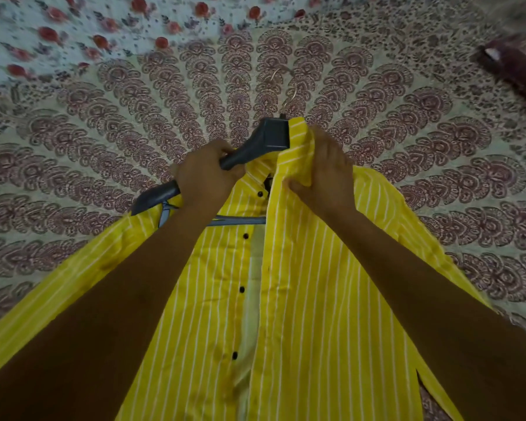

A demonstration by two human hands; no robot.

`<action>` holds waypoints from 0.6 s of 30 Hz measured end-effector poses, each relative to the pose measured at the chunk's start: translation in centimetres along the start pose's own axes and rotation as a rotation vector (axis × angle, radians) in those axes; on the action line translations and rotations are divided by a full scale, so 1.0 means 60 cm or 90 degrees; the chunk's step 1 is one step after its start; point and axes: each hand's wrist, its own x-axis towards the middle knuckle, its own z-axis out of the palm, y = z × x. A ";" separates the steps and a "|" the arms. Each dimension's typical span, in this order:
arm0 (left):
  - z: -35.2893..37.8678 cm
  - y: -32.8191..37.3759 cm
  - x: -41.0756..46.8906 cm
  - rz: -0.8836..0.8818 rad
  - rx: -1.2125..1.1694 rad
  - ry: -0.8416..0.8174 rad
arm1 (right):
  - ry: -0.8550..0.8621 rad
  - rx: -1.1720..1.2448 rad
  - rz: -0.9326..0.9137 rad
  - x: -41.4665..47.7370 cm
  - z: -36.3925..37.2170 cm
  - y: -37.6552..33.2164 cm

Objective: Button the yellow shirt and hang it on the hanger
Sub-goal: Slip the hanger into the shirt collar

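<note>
1. The bed (73, 123), under a patterned sheet, stretches away beyond both hands and carries everything here.
2. The shirt (310, 299) lies open on it, long axis running from the hands back toward the person, collar at the hands; its buttons show undone, so buttoning looks not yet begun.
3. The hanger (255, 141) sits at the collar end, one shoulder slanting from the left hand up to the right hand, hook pointing away; its far half is hidden under cloth.
4. The right hand (322, 174) is closed, pinching the right collar and placket over the hanger.
5. The left hand (204, 174) is wrapped tight round the hanger's bare shoulder, nearer the uncovered side, which likely gets dressed next.
</note>
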 end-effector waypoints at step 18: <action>0.088 -0.106 -0.179 0.010 0.002 -0.078 | -0.087 0.040 0.120 0.083 0.015 0.007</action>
